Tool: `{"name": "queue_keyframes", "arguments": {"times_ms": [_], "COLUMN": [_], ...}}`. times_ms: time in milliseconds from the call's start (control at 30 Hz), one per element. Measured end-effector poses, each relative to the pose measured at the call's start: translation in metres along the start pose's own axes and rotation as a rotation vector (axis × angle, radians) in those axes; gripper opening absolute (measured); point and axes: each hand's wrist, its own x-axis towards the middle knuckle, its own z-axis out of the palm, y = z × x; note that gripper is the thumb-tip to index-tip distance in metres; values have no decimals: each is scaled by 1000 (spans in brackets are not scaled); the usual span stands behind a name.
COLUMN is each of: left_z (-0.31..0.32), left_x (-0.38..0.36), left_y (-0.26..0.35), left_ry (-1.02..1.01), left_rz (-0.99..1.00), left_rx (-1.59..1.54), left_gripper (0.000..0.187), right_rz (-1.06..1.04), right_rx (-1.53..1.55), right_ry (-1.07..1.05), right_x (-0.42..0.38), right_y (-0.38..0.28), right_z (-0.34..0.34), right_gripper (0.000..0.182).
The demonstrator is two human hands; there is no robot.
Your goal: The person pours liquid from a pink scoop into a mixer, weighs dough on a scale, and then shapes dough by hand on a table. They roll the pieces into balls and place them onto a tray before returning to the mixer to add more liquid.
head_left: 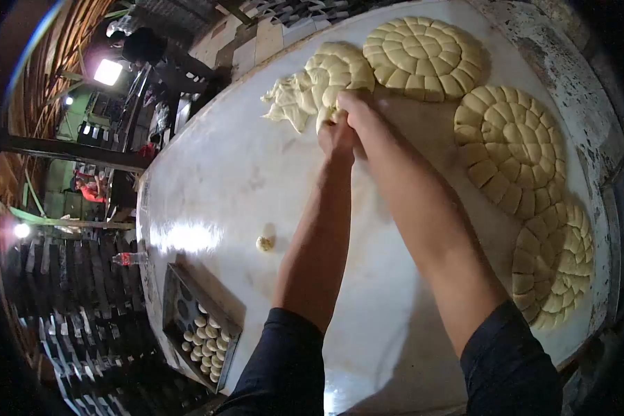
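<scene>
My left hand and my right hand are close together at the near edge of a pale, soft mass of dough. Both are closed around a part of this dough, and a little of it shows between them. The fingers are partly hidden. Leftward, the dough spreads into a ragged, sticky flap. Right beside it lies a flat round of dough scored into many pieces. Nearer to me on the table, a single small dough ball sits left of my left forearm.
Two more scored dough rounds line the table's right side. A dark tray with several dough balls stands at the lower left, near a plastic bottle. Other people are in the background beyond the pale table.
</scene>
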Motion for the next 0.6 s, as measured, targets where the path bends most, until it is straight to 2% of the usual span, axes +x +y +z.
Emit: {"name": "queue_keyframes", "arguments": {"times_ms": [100,133,200,233,267,300,333,367,433,467,500,567,600], "left_z": [-10,-17,-28,-30,-29,-27,-26,-28,-27,-29,-30,-33,-38], "left_x": [9,-39,-77,-85,-76,-60,-45,-30,-6,-4,1,11,-3], "left_y": [-15,13,21,19,11,-2,-14,-22,-13,-7,-8,-13,-8], "left_ry": [-184,-165,-329,-442,-437,-697,-952,-946,-1145,-1010,-1028,-848,-823], "left_rz": [-88,-173,-334,-381,-392,-320,-241,-243,-177,-225,-213,-176,-217], "left_rx": [-1014,-1273,-1593,-1739,-1735,-1721,-1690,-1690,-1480,-1439,-1434,-1268,-1248], "left_gripper": [28,20,27,28,28,31,36,36,43,41,41,38,32], "right_rz": [7,12,270,269,240,209,190,195,202,155,136,106,175], "right_rx": [186,180,548,549,569,588,513,514,409,328,326,249,180], "right_ry": [-103,-96,-419,-412,-527,-643,-602,-601,-712,-641,-649,-580,-493], "right_x": [-4,-15,-41,-31,-22,-14,-18,-13,3,4,2,3,11], "right_y": [-3,-5,-4,5,16,24,22,23,13,9,7,11,21], "right_z": [4,-8,-34,-41,-46,-50,-45,-42,-27,-17,-14,-10,-9], "right_gripper": [23,23,23,23,21,20,11,11,11,13,13,15,20]}}
